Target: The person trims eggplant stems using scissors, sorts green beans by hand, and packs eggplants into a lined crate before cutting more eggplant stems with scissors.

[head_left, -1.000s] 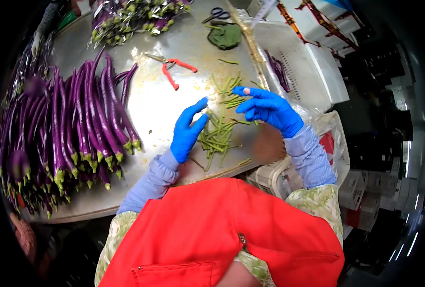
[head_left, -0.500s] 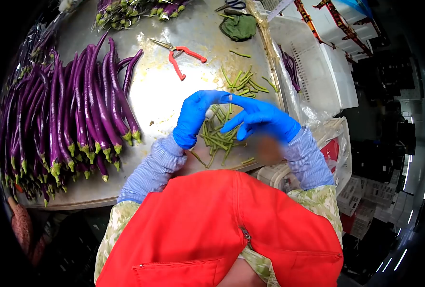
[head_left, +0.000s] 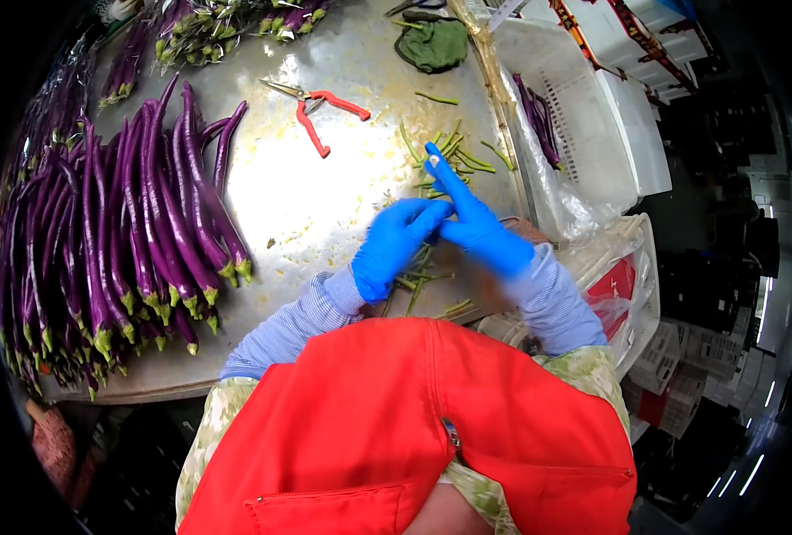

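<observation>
Both hands wear blue rubber gloves and meet over the table (head_left: 298,205). My left hand (head_left: 394,248) is closed, its fingers gripping the right glove around the lower fingers. My right hand (head_left: 485,234) has its index finger stretched out away from me, with a small pale spot near the tip. Its other fingers are mostly hidden behind the left hand. Cut green stems (head_left: 454,153) lie beyond and beneath the hands. Red-handled pruning shears (head_left: 314,105) rest farther off, blades apart.
Long purple eggplants (head_left: 137,214) are piled on the left. Bagged eggplants (head_left: 202,36) lie at the back. A green cloth (head_left: 432,46) sits near the far edge. White crates (head_left: 583,116) stand on the right, one holding eggplants (head_left: 537,116).
My left hand has moved off the right index fingertip, down toward the right hand's lower fingers. Both hands are nearer my body, and the right index finger now points away from me.
</observation>
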`<state>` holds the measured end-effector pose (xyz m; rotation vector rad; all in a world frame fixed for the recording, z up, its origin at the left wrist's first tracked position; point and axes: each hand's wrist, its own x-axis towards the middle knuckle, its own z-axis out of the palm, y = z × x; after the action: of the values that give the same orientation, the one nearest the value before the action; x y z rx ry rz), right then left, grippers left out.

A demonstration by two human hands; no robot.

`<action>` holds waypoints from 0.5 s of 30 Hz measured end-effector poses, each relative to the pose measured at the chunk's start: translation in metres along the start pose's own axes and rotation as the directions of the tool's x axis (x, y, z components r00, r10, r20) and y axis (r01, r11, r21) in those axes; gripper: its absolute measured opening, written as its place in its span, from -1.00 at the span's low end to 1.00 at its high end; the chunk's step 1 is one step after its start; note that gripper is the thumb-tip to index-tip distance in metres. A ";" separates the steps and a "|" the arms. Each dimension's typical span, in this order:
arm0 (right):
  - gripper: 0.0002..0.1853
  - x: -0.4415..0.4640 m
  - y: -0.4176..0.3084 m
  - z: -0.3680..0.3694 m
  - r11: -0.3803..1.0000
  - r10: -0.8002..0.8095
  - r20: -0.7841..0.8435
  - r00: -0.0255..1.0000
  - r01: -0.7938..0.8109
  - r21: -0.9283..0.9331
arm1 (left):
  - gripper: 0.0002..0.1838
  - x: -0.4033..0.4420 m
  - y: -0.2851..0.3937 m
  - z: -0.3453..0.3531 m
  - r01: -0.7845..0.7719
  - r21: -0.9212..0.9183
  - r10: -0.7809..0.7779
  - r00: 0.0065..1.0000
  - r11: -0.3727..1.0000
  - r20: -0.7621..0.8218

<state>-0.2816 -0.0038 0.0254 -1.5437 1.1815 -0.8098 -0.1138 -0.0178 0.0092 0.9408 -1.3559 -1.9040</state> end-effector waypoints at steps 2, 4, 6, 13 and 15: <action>-0.13 0.000 0.005 0.013 0.922 -0.076 -0.147 0.986 0.014 -0.386 | -0.56 0.005 -0.006 0.005 0.029 -0.159 -0.032 0.999 0.987 -0.013; -0.12 0.000 -0.007 0.015 0.728 -0.100 -0.138 0.985 -0.022 -0.685 | -0.52 0.006 0.007 0.005 0.072 -0.367 -0.116 0.988 0.927 -0.099; -0.11 -0.003 -0.011 0.020 0.551 -0.125 -0.138 0.983 -0.047 -0.833 | -0.50 0.014 0.006 -0.006 0.196 -0.382 -0.236 0.970 0.903 -0.061; -0.18 -0.010 -0.002 0.025 0.417 -0.090 -0.145 0.985 -0.095 -0.904 | -0.67 0.000 -0.013 0.017 0.219 -0.569 -0.270 0.963 0.793 -0.006; -0.19 -0.013 -0.001 0.019 0.496 -0.018 -0.127 0.992 -0.102 -0.863 | -0.69 -0.003 -0.017 0.024 0.181 -0.545 -0.213 0.977 0.819 0.004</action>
<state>-0.2674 0.0143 0.0219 -2.2824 1.8862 -0.2078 -0.1331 0.0019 -0.0013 0.8517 -0.6256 -2.2258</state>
